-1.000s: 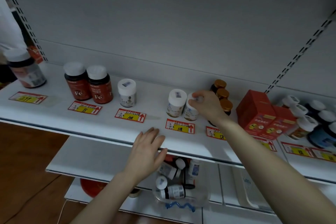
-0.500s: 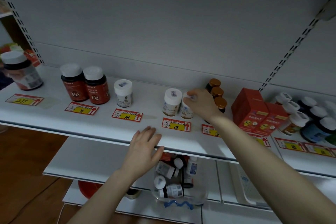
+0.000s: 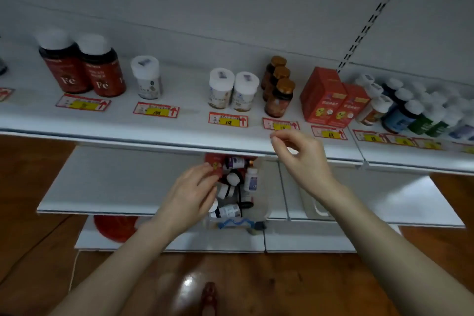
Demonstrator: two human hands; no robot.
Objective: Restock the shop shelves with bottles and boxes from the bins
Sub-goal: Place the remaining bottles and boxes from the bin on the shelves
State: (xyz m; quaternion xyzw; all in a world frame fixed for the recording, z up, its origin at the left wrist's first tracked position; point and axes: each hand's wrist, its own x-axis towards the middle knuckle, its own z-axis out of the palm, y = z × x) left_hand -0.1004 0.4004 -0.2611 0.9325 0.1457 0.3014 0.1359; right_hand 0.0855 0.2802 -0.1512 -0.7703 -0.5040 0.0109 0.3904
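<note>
The upper shelf [image 3: 179, 133] is stretching across just beyond both hands, and the lower shelf [image 3: 115, 182] is lying beneath it, left of the left hand [image 3: 192, 192]. A clear bin [image 3: 264, 202] is sitting under that hand, between the two forearms, with the upper shelf's front edge covering its far end. The left hand is reaching down into the bin, fingertips touching a red box [image 3: 214, 161] at the far side; the thumb is hidden, so I cannot tell whether it is grasping the box. The binned bottles [image 3: 251, 179] are lying jumbled just right of that hand. The one nearest the wrist is resting on its side, long axis running left to right, cap toward the hand. The right hand [image 3: 302, 159] is hovering released over the shelf's front edge, fingers loosely curled, holding nothing. Beyond it two red cartons [image 3: 323, 97] are standing upright, with three amber bottles [image 3: 279, 97] queuing front to back just left of them. Two white-capped bottles [image 3: 221, 90] are standing close side by side, caps up, labels facing the person, beyond and between the hands, behind a price tag [image 3: 227, 120].
</note>
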